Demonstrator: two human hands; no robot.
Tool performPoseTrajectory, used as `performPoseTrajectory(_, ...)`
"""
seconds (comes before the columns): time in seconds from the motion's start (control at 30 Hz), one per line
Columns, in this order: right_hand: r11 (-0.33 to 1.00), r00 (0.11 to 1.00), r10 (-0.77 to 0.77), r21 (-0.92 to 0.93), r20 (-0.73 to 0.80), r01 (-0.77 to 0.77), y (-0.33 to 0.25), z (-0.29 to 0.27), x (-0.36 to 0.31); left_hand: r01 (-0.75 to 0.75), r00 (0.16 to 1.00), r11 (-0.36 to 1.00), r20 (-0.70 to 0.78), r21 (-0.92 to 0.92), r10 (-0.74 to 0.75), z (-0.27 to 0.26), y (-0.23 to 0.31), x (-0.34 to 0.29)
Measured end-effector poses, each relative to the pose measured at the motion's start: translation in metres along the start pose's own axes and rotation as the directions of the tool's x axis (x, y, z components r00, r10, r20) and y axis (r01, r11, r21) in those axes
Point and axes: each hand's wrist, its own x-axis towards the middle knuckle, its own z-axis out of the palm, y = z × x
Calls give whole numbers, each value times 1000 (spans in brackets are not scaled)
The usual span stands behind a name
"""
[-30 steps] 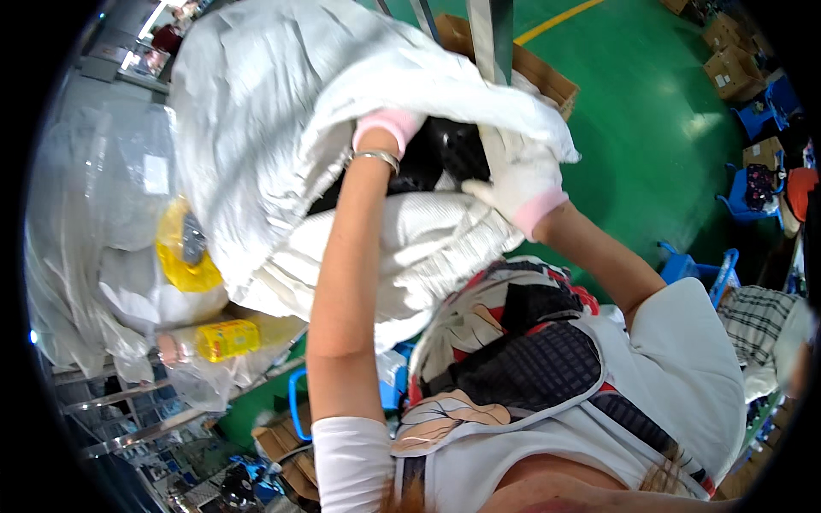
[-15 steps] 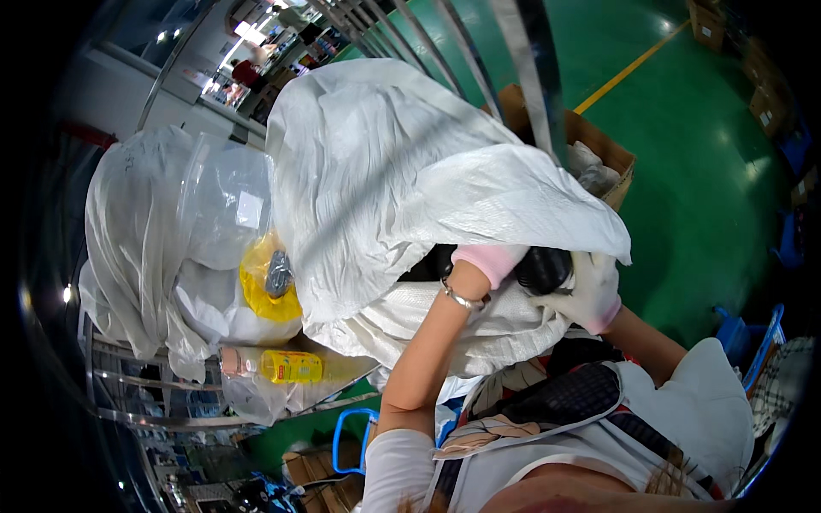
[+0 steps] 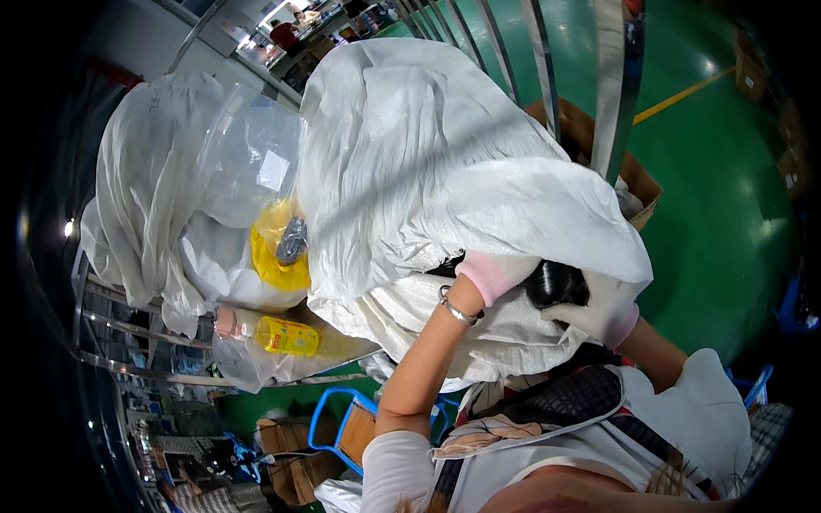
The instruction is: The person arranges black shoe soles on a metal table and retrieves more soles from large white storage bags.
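My left hand, gloved pink and white, reached inside the large white woven sack; its grip was hidden. My right hand clutched dark fabric at the sack's mouth.

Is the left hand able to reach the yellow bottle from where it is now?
Probably yes. The left hand is tucked into the white sack's opening; the yellow bottle lies uncovered below-left, with nothing between once the hand withdraws.

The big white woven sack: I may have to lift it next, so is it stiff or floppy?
Probably floppy: the white woven sack creases and drapes over the left hand. Its bulging shape suggests awkward bulk; weight unclear.
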Motion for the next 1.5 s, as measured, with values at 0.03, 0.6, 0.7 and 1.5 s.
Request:
performPoseTrajectory(0.03,998,998,-63,18,-30,64,-9,-6,5,-13,1000,1000,-15,11,13,-9,8,-2)
performPoseTrajectory(0.6,919,956,-201,378,215,108,-24,20,83,123,788,559,-261,-820,-558,-34,-32,-40)
performPoseTrajectory(0.7,920,947,-226,369,228,130,-17,26,82,32,723,858,-580,-513,-374,-11,-20,-31)
performPoseTrajectory(1.5,373,578,-747,927,328,-44,-200,175,-104,509,-274,796,-938,-328,-212,4,135,-329)
